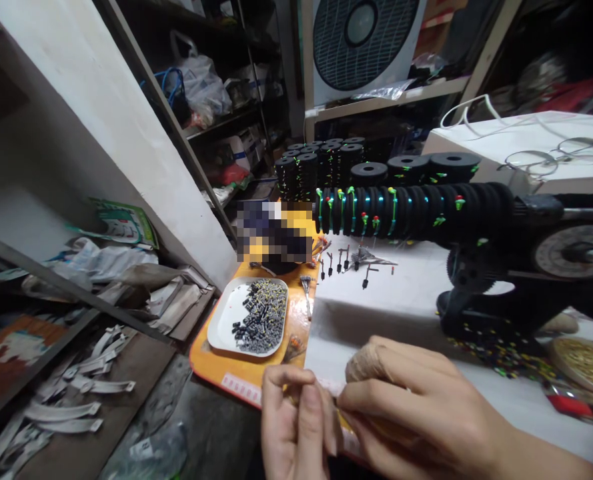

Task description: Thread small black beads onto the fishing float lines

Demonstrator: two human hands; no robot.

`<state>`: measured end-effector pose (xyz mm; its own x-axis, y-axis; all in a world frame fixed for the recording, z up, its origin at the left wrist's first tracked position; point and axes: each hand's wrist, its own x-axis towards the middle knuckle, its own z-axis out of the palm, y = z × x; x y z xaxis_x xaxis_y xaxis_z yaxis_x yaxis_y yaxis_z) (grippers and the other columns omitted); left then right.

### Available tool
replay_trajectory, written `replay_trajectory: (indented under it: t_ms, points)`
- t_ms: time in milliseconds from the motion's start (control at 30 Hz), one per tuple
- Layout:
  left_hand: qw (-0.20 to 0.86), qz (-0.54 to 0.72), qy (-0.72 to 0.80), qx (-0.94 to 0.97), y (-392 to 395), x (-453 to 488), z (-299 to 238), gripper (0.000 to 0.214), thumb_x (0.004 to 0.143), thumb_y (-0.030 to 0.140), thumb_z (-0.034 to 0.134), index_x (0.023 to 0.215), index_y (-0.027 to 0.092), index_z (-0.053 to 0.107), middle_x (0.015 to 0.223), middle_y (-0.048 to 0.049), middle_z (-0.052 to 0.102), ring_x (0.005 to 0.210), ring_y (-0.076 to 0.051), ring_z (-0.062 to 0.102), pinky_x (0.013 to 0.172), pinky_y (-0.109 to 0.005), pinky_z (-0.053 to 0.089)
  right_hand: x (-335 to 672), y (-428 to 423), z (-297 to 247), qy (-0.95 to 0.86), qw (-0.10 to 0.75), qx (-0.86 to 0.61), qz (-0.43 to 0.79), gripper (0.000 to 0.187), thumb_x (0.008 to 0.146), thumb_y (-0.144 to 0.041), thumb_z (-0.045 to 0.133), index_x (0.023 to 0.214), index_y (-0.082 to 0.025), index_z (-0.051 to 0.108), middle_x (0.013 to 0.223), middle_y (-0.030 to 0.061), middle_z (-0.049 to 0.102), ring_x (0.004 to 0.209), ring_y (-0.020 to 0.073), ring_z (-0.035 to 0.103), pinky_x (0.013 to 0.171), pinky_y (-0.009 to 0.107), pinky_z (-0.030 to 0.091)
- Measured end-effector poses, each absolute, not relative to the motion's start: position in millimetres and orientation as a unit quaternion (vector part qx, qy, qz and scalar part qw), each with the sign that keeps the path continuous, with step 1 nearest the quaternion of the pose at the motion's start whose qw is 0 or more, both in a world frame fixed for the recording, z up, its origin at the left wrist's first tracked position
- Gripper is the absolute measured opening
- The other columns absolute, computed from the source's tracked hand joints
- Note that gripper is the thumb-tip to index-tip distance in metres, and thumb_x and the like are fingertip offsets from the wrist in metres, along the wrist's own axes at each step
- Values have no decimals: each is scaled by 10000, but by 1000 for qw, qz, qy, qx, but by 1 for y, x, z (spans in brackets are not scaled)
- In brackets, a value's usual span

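Observation:
My left hand (296,420) and my right hand (411,407) meet at the near edge of the white table top (406,300). Both are pinched together, fingertip to fingertip, around something too small to make out. Just beyond them stands a white tray (223,320) holding several small grey and black pieces (262,315). Further back, a row of black foam spools (411,210) wound with line and green and red floats sits on a black winding machine (506,280). Small black hooks or pins (351,260) lie on the white surface under it.
An orange board (216,367) lies under the tray. More black spools (336,167) are stacked behind. A white box (521,147) with cables stands at the right, a fan (363,40) on the back shelf. Cluttered shelves with paper strips (81,387) fill the left.

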<state>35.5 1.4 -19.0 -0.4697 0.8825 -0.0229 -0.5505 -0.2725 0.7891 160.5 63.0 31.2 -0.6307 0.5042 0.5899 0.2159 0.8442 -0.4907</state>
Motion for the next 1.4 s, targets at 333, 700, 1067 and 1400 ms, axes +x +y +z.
replay_trajectory:
  t_ms: [333,700,1067,1400]
  points:
    - [244,614,571,488,15,-66,-8,152,951,215,606,890,233,744,1061,-49,736,716,-144,691,608,-224,556,163,68,56,-844,365,-285,270,178,880,-65,489,782,-201,546,678,-14,577,576,99,523,509,181,453]
    - [57,274,660,697,15,-67,-28,86,909,259,656,956,241,725,803,-43,771,656,-237,727,606,-306,512,166,72,55,-845,325,-292,308,217,926,-193,599,794,-222,768,650,4,554,572,125,545,507,231,417]
    - [301,660,586,360,6,-12,-13,123,733,256,849,735,230,729,715,22,720,660,-128,643,593,-158,474,160,69,45,-800,397,-245,378,163,923,-129,622,847,-155,764,725,29,612,619,117,530,506,216,421]
    - [244,724,486,423,7,22,-22,111,839,256,785,790,244,685,760,33,662,718,-108,616,654,-145,480,160,70,38,-792,447,-243,336,139,912,-99,642,880,-139,771,689,21,625,599,101,558,494,196,415]
